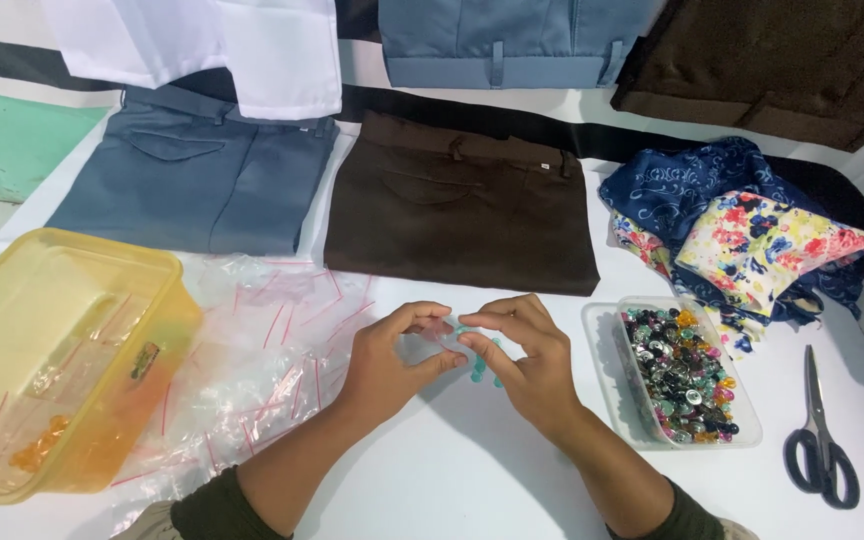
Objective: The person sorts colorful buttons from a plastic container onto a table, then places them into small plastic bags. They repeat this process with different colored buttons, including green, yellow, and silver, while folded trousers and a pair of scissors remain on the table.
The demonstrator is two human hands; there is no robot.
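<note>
White table point(472, 470): folded trousers point(462, 205), bead tray point(687, 375), scissors point(820, 435).

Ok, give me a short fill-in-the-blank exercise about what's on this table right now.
1. Both hands, left hand and right hand, pinch a small clear bag holding ____ coloured beads.
2. The scissors lie to the ____ of the clear tray of beads.
3. The folded trousers just beyond the hands are ____.
4. The big tub on the left is ____.

Missing words: teal; right; brown; yellow
</note>
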